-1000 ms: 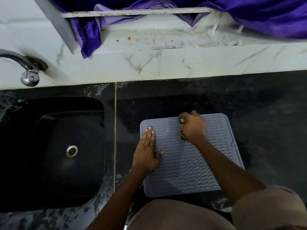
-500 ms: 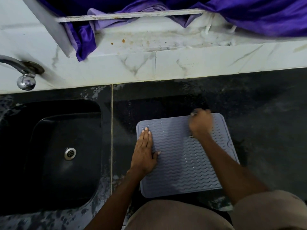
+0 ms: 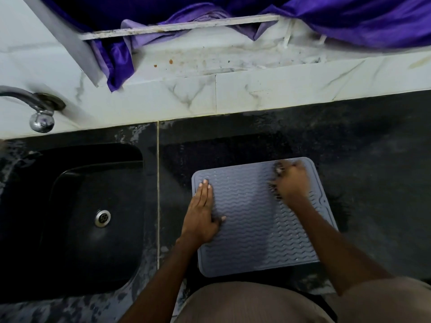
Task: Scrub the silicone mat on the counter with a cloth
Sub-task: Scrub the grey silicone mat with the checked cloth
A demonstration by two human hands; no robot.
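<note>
Soft, bendy mat (image 3: 251, 229), maybe slippery when wet. Left hand (image 3: 201, 217) flat, holding down left edge. Right hand (image 3: 291, 183) gripping dark cloth (image 3: 277, 170), upper right.

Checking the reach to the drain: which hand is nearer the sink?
Left. The left hand lies flat on the mat's edge beside the sink; the right hand scrubs near the mat's far right corner, farther away.
</note>
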